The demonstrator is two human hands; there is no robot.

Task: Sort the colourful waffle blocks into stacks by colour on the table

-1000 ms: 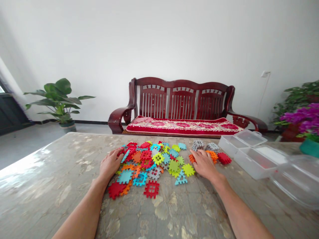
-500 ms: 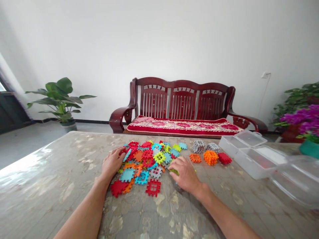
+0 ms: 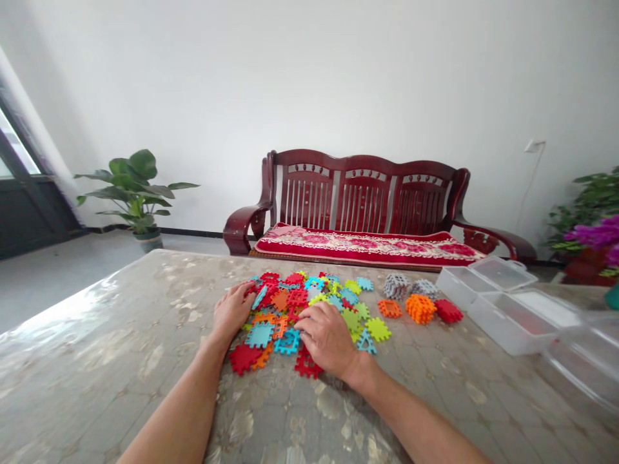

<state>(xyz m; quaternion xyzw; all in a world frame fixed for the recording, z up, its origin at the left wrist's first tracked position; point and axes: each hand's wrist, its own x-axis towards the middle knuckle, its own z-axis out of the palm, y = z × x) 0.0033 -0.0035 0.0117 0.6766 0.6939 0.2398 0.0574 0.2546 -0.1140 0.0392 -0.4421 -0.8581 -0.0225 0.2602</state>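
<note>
A heap of toothed plastic building tiles (image 3: 296,298) in red, orange, blue, yellow-green and grey covers the middle of the table. At its left edge, my left hand (image 3: 235,310) has its fingers closed on a light blue tile (image 3: 259,297), which stands tilted. My right hand (image 3: 326,335) is over the front right of the heap, fingers curled down; what lies under them is hidden. Below that hand a red window tile (image 3: 306,364) is partly covered. Beside it to the right are a yellow-green tile (image 3: 378,329) and a blue triangular piece (image 3: 366,341).
Sorted piles stand to the right: grey tiles (image 3: 396,286), orange tiles (image 3: 420,309) and red tiles (image 3: 449,310). Clear plastic boxes (image 3: 510,325) with raised lids are at the table's right. Beyond the patterned tablecloth (image 3: 164,322) is a wooden bench (image 3: 362,193).
My right hand has moved left across the heap, uncovering yellow-green tiles and the blue triangle. My left hand stays with the light blue tile. The view has turned slightly left.
</note>
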